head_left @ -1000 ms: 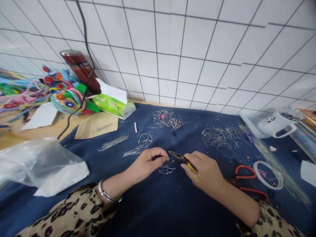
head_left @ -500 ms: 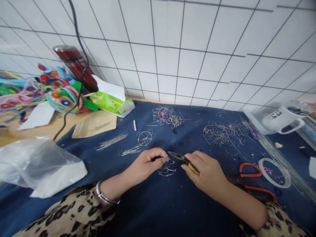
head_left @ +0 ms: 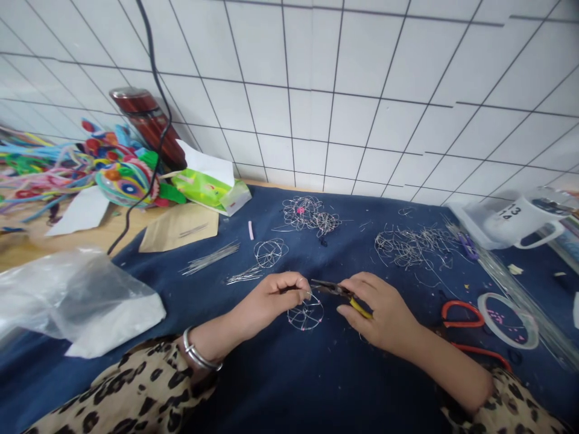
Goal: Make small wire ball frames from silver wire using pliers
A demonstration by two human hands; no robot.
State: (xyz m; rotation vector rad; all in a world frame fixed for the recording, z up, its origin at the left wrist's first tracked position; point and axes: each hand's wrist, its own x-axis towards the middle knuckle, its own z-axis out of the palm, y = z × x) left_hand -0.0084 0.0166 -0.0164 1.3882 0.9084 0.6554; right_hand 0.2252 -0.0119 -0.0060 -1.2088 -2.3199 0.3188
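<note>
Pinched between the thumb and forefinger of my left hand (head_left: pixel 275 298) is a round wire ornament (head_left: pixel 306 316) with small pink beads along its rim. It hangs below the fingertips, over the dark blue cloth (head_left: pixel 289 386). My right hand (head_left: pixel 382 310) is wrapped around needle-nose pliers (head_left: pixel 332 288) with yellow handles. The pliers' tips point left, close to my left fingertips at the top of the ornament; whether they touch the wire I cannot tell. Just beyond my left hand lie a wire ring (head_left: pixel 270 252) and a small bundle of short wires (head_left: pixel 245 275).
Wire tangles (head_left: pixel 304 212) and loose wire scraps (head_left: pixel 414 246) lie further back. Right are red-handled scissors (head_left: pixel 462 314), a round bead dish (head_left: pixel 509 320) and a white mug (head_left: pixel 520 220). Left are a plastic bag (head_left: pixel 85 301), a red flask (head_left: pixel 147 123) and a hanging black cable (head_left: pixel 156 78).
The wire ornament has turned so its round face shows more fully. The pliers remain near my left fingertips, and the whole view has shifted slightly.
</note>
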